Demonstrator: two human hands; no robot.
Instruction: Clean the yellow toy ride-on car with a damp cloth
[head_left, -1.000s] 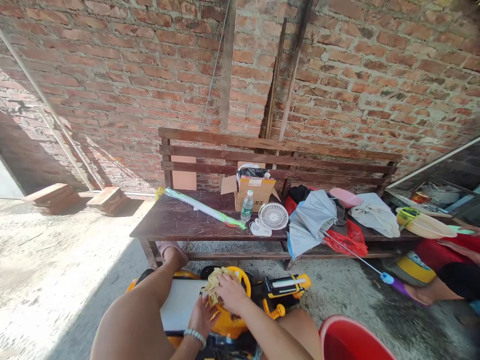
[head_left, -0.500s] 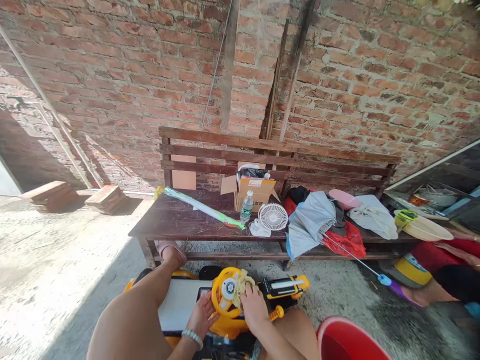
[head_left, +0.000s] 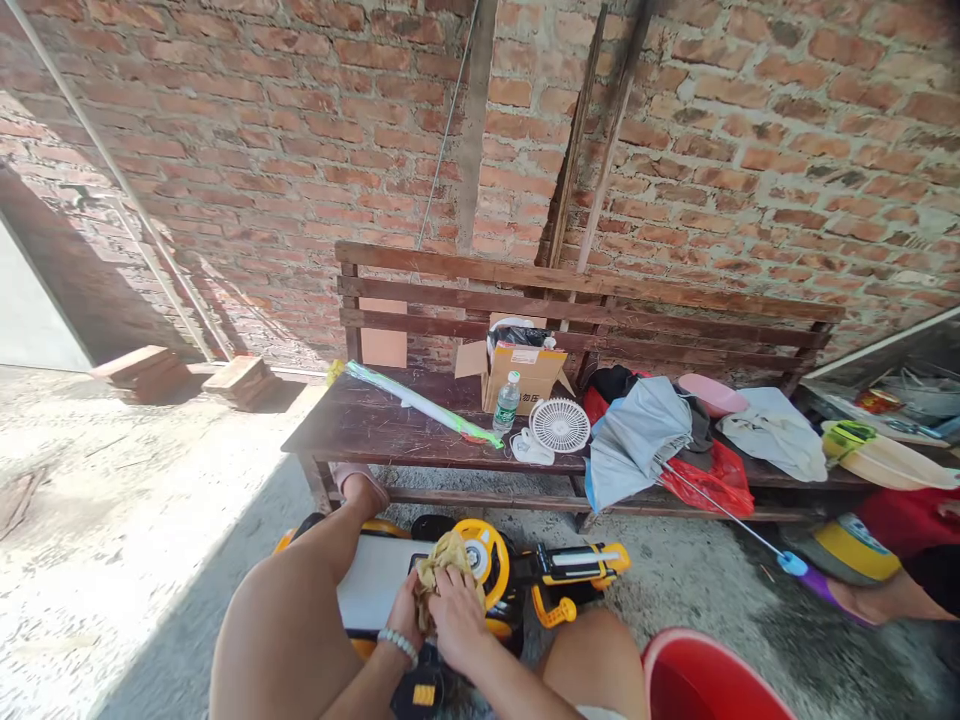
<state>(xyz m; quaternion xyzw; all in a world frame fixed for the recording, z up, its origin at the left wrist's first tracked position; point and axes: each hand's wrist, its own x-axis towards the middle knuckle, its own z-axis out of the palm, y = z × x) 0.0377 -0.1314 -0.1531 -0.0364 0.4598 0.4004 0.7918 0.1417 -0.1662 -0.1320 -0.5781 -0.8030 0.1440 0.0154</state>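
A crumpled yellowish cloth [head_left: 444, 558] is bunched between both of my hands, just left of the yellow steering wheel [head_left: 498, 575] of a ride-on toy vehicle. My left hand [head_left: 407, 608], with a beaded bracelet at the wrist, is closed on the cloth's near-left side. Fingers of my right hand [head_left: 456, 612] press into the cloth from the other side. The cloth covers the wheel's left edge. Between my legs lies the toy's white seat [head_left: 371, 578]; its black-and-yellow arm [head_left: 577, 565] reaches out to the right.
A red bucket [head_left: 697, 670] stands near my right knee. The wooden bench [head_left: 420, 450] ahead holds a cardboard box [head_left: 517, 378], a water bottle [head_left: 507, 402], a white fan [head_left: 559, 427] and a folded umbrella [head_left: 637, 435]. Another person's leg [head_left: 862, 595] is at right.
My right hand has carried the cloth from the wheel's right side to its left, meeting my left hand. My left hand, open before, now grips the cloth too. The view has shifted slightly.
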